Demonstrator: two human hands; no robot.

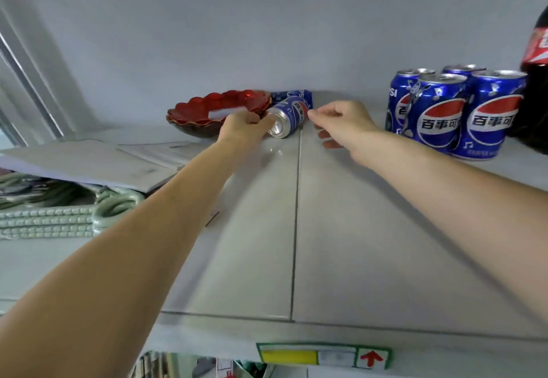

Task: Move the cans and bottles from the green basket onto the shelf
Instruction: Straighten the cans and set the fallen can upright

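A blue Pepsi can (289,116) lies on its side on the grey shelf top (326,229), its silver end toward me. My left hand (244,128) grips that end, fingers curled round it. My right hand (341,124) hovers just right of the can, fingers loosely spread and holding nothing. A second blue can (292,95) lies on its side behind the first, against the wall. Several upright Pepsi cans (450,110) stand in a group at the right. A dark cola bottle with a red label (535,87) stands at the far right edge.
A red scalloped bowl (213,110) holding a white object sits just left of the lying cans. Papers and envelopes (89,164) lie at the left over a green woven item (59,217). A green-framed label (323,357) marks the shelf's front edge.
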